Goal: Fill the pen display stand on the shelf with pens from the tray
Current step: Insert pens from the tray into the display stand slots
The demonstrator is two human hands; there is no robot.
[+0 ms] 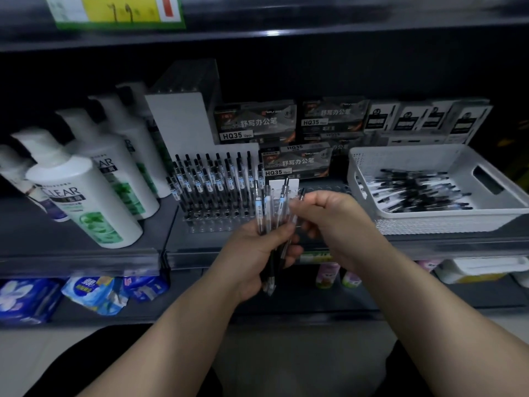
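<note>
The pen stand (209,226) sits on the shelf just ahead of the hands, its back rows full of upright pens and its front holes bare, with the white tray (429,222) of loose pens to its right. The left hand (257,253) is curled round a bundle of pens (267,207), while the right hand (329,213) pinches a single pen (301,194) at the bundle's edge (whether it is clear of the others I cannot tell). Drawing it out could drag neighbours from a slack grip and spill them, and a slanted push could miss its hole or knock the crowded standing pens.
</note>
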